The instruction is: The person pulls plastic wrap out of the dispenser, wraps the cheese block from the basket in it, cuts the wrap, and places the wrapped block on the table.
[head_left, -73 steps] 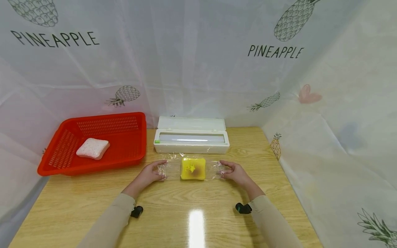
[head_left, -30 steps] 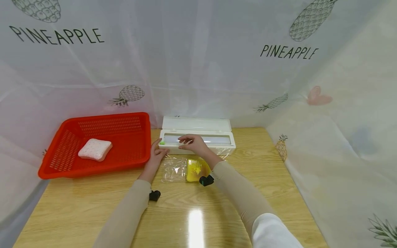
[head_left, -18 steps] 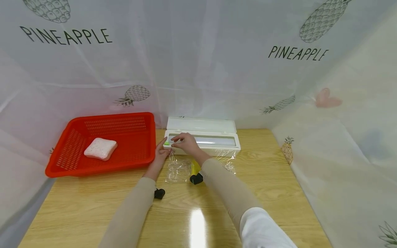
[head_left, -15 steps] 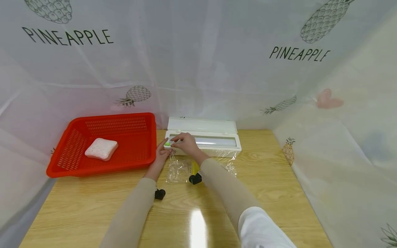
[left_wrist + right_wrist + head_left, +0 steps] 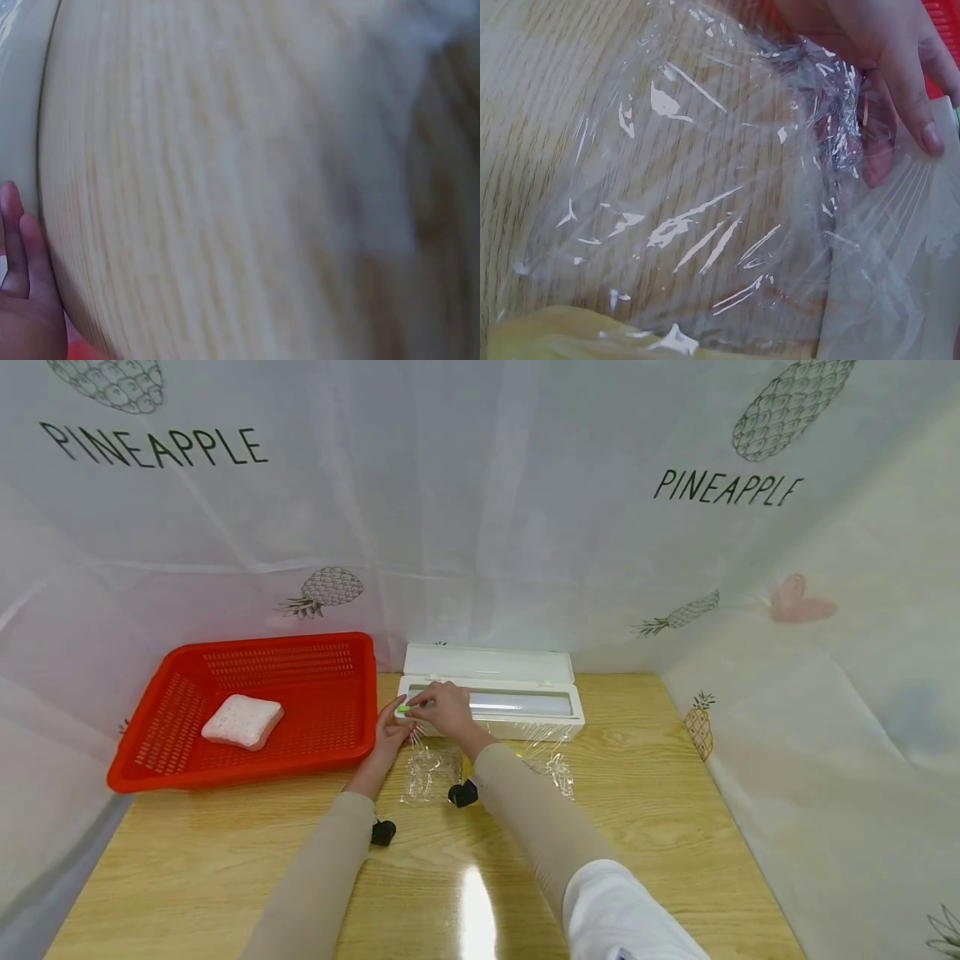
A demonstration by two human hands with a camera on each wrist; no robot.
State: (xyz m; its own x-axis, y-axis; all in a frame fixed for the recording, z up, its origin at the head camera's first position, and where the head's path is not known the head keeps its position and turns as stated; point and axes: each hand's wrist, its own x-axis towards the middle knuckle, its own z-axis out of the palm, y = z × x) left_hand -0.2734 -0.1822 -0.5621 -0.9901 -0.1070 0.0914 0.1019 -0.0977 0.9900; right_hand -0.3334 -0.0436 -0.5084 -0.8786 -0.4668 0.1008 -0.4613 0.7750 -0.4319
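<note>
A white cling film box (image 5: 517, 727) stands with its lid up and its clear roll showing. At its left end my left hand (image 5: 386, 739) grips the corner, fingertips against the front where the film gathers in creases. Thumb and fingers of my right hand (image 5: 447, 706) pinch the green slide cutter (image 5: 402, 708) at the left of the box's top edge. Cling film (image 5: 697, 187) runs from the box onto the table, over a yellow toast-shaped piece (image 5: 562, 334). In the head view my right forearm hides most of that piece.
A red basket (image 5: 240, 770) stands to the left of the box, holding a pale pink, speckled bread-shaped piece (image 5: 242, 722). Behind the wooden table (image 5: 637, 827) hangs a white curtain (image 5: 480, 527) printed with pineapples.
Both hands have left the film's ends beside the yellow piece for the box. My left hand has taken its left corner; my right has moved left along it and now pinches the green cutter.
</note>
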